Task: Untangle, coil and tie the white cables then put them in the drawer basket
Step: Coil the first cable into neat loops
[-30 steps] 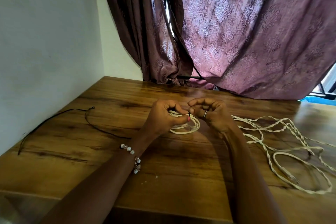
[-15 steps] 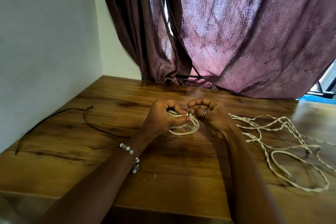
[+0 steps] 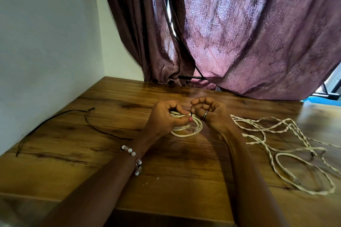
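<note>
A small coil of white cable (image 3: 191,129) lies at the middle of the wooden table (image 3: 177,171). My left hand (image 3: 166,118) grips the coil's top, thumb pressed against it. My right hand (image 3: 210,112) pinches a thin black tie right at the coil, next to the left thumb; most of the tie is hidden by the fingers. A tangle of twisted white cables (image 3: 287,145) sprawls over the table's right side, loose and untouched. No drawer basket is in view.
A thin black cord (image 3: 88,118) lies along the table's left part near the white wall. Maroon curtains (image 3: 239,33) hang behind the table's far edge. A blue object (image 3: 321,101) shows at the far right.
Both hands stay at the coil with only slight finger movement around the black tie. The view has shifted a little; the cables on the right have not moved.
</note>
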A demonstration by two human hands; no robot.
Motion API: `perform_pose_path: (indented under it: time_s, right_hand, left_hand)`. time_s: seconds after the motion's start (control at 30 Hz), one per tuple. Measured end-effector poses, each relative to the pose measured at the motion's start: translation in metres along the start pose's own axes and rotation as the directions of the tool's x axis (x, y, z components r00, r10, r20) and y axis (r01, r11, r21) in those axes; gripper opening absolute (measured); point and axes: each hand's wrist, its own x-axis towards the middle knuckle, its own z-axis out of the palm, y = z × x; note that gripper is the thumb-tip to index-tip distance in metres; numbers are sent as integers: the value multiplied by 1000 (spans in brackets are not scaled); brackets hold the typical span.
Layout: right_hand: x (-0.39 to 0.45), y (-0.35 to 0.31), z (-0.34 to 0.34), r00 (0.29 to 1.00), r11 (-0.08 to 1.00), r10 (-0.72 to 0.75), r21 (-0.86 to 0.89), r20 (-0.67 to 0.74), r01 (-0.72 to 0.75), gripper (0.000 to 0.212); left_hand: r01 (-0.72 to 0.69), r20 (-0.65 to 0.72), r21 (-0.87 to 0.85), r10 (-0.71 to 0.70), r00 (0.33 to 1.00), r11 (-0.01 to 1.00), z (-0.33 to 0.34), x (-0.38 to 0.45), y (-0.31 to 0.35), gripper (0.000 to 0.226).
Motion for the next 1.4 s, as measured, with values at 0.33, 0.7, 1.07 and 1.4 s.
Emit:
perform_pose_path:
  time_s: [0.33,0.7,1.07,1.4]
  right_hand:
    - [0,-2,3,993,990,-118,-70,18,119,27]
    - [1,1,3,994,994,-111,-4,19,111,24]
    - [1,7,2,997,996,-75,-55,5,75,24]
    - [4,10,2,991,973,-127,-189,45,133,24]
  left_hand:
    - [34,-27,-29,-35,999,999,0,-1,2,19]
    - [88,-29,-51,-90,996,995,0,-2,8,25]
    - [67,-5,-52,-67,998,996,-1,-4,2,23]
    - [45,-29,7,-45,999,999,0,-4,1,24]
